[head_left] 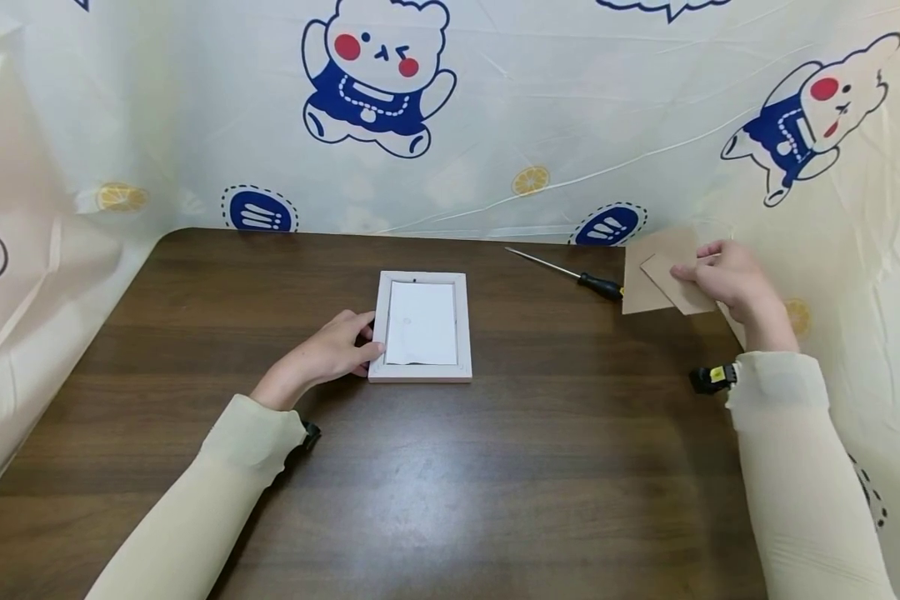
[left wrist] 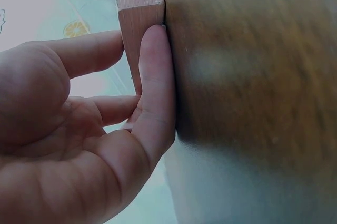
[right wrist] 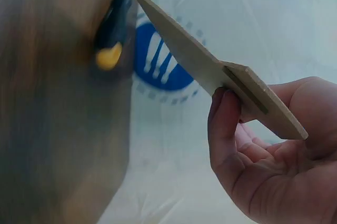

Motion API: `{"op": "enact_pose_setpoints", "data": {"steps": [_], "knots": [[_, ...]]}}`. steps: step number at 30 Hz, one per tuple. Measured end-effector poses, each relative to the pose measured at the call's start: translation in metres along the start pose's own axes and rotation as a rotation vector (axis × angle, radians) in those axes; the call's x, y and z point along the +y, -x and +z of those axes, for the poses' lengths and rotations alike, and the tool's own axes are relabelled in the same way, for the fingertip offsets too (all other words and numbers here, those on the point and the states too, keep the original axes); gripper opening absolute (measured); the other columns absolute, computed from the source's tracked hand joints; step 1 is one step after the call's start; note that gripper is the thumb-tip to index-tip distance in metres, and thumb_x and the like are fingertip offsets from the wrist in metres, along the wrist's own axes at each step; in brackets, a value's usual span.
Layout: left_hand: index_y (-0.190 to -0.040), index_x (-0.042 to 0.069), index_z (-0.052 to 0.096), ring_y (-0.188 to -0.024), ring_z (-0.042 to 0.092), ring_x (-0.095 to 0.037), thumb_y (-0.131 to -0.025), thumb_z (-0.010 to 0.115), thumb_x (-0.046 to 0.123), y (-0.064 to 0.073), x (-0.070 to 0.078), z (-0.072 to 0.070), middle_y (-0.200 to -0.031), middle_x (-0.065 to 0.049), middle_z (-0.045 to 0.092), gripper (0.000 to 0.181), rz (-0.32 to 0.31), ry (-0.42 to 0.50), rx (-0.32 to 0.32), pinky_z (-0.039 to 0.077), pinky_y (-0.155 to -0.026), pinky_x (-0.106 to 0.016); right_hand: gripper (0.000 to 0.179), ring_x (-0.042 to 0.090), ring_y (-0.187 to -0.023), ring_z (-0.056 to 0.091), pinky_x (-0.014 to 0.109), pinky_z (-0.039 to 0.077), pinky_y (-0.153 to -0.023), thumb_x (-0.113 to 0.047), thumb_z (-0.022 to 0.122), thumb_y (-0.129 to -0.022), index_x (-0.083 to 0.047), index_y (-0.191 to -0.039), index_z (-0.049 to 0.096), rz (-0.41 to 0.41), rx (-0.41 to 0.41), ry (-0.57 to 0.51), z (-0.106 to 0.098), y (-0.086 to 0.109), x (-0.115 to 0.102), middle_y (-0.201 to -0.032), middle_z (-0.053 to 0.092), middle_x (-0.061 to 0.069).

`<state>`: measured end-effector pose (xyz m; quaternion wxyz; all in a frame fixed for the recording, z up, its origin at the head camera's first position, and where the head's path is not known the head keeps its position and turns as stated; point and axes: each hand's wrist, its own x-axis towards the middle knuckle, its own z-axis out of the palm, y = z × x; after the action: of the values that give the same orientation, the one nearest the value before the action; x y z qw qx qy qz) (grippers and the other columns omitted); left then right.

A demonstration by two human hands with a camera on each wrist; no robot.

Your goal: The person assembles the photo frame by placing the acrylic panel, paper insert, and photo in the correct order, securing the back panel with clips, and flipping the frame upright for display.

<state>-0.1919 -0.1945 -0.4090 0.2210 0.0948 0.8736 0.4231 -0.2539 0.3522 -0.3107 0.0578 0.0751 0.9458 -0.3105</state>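
- Furthest left on my feed, the left hand [head_left: 333, 346] grips the near-left edge of the white frame [head_left: 463, 333], thumb on the rim and fingers against its side. I'd judge that a careless tug here could skid the frame over the smooth table [head_left: 495, 467], as I see nothing bracing its far side.
- The frame lies flat on the table, just right of that hand, its recess facing up. Its rim is plain and pale; from my left wrist view the side shows fine grain and a pinkish cast. The white sheet [head_left: 420, 325] inside has a dark, uneven line along its near edge; if it sits loose, I think tilting the frame could shift it.
- Right of the frame, the screwdriver [head_left: 602, 287] lies aslant, black handle near the board. I'd worry about a low sweep of the board knocking it.
- Furthest right, the right hand [head_left: 735, 279] pinches the brown board [head_left: 636, 282] between thumb and fingers. The hold is at one end, so I'd expect it could pivot or slip. Thin and matt, it carries a smaller flap [head_left: 678, 292] set askew; bending that too far could strain its joint, which I can't make out clearly.
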Motion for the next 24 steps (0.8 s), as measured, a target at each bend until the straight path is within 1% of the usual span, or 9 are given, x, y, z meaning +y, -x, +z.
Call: {"op": "enact_pose_setpoints", "data": {"steps": [2, 5, 7, 9, 11, 13, 20, 24], "knots": [[-0.159, -0.007, 0.036, -0.100, 0.067, -0.032, -0.109, 0.055, 0.009, 0.000, 0.000, 0.000, -0.131, -0.027, 0.039, 0.055, 0.003, -0.002, -0.001, 0.066, -0.080, -0.036, 0.069, 0.040, -0.111, 0.045, 0.037, 0.043, -0.080, -0.041, 0.066, -0.105, 0.010, -0.142, 0.037, -0.016, 0.015, -0.016, 0.006, 0.003, -0.011, -0.127, 0.048, 0.028], [-0.158, -0.007, 0.036, -0.100, 0.066, -0.032, -0.109, 0.055, 0.009, 0.000, 0.000, 0.001, -0.131, -0.027, 0.039, 0.055, 0.007, -0.002, -0.002, 0.066, -0.080, -0.036, 0.067, 0.035, -0.108, 0.049, 0.030, 0.047, -0.077, -0.039, 0.066, -0.105, 0.009, -0.143, 0.039, -0.053, 0.028, -0.052, 0.017, 0.007, -0.026, -0.129, 0.053, 0.027], [-0.158, -0.007, 0.037, -0.099, 0.067, -0.033, -0.109, 0.055, 0.009, 0.000, 0.000, 0.001, -0.131, -0.027, 0.039, 0.055, 0.009, 0.000, -0.002, 0.066, -0.080, -0.036, 0.065, 0.028, -0.103, 0.054, 0.024, 0.049, -0.073, -0.037, 0.067, -0.105, 0.009, -0.143, 0.040, -0.081, 0.030, -0.090, 0.025, 0.008, -0.037, -0.127, 0.056, 0.025], [-0.157, -0.007, 0.037, -0.099, 0.067, -0.032, -0.109, 0.055, 0.009, 0.000, 0.000, 0.001, -0.131, -0.027, 0.039, 0.054, 0.013, 0.001, -0.003, 0.066, -0.080, -0.036, 0.064, 0.019, -0.095, 0.059, 0.019, 0.051, -0.069, -0.035, 0.068, -0.105, 0.009, -0.144, 0.042, -0.100, 0.031, -0.122, 0.033, 0.010, -0.046, -0.124, 0.060, 0.022], [-0.157, -0.007, 0.037, -0.099, 0.067, -0.032, -0.109, 0.055, 0.009, 0.001, 0.000, 0.000, -0.131, -0.027, 0.039, 0.054, 0.015, 0.004, -0.004, 0.066, -0.080, -0.036, 0.063, 0.012, -0.087, 0.062, 0.018, 0.052, -0.068, -0.034, 0.069, -0.104, 0.008, -0.144, 0.043, -0.116, 0.032, -0.157, 0.041, 0.012, -0.056, -0.122, 0.063, 0.019], [-0.158, -0.008, 0.036, -0.098, 0.068, -0.032, -0.109, 0.055, 0.009, 0.001, 0.000, 0.000, -0.131, -0.027, 0.039, 0.055, 0.017, 0.004, -0.006, 0.066, -0.080, -0.036, 0.063, 0.008, -0.083, 0.062, 0.018, 0.052, -0.069, -0.034, 0.069, -0.104, 0.006, -0.145, 0.043, -0.125, 0.026, -0.188, 0.049, 0.014, -0.066, -0.119, 0.064, 0.016], [-0.160, -0.009, 0.032, -0.099, 0.068, -0.032, -0.109, 0.055, 0.010, 0.000, 0.001, -0.001, -0.130, -0.028, 0.040, 0.059, 0.020, -0.004, -0.005, 0.066, -0.080, -0.036, 0.052, 0.011, -0.079, 0.066, 0.021, 0.057, -0.068, -0.026, 0.071, -0.103, 0.003, -0.138, 0.046, -0.165, 0.004, -0.311, 0.082, 0.022, -0.094, -0.107, 0.069, 0.011], [-0.159, -0.008, 0.034, -0.100, 0.067, -0.032, -0.109, 0.056, 0.010, 0.002, 0.001, -0.001, -0.130, -0.027, 0.040, 0.058, 0.018, -0.005, -0.004, 0.066, -0.080, -0.036, 0.049, 0.010, -0.077, 0.068, 0.022, 0.059, -0.067, -0.021, 0.072, -0.103, 0.004, -0.137, 0.047, -0.183, -0.033, -0.393, 0.105, 0.024, -0.108, -0.106, 0.069, 0.012]]}}
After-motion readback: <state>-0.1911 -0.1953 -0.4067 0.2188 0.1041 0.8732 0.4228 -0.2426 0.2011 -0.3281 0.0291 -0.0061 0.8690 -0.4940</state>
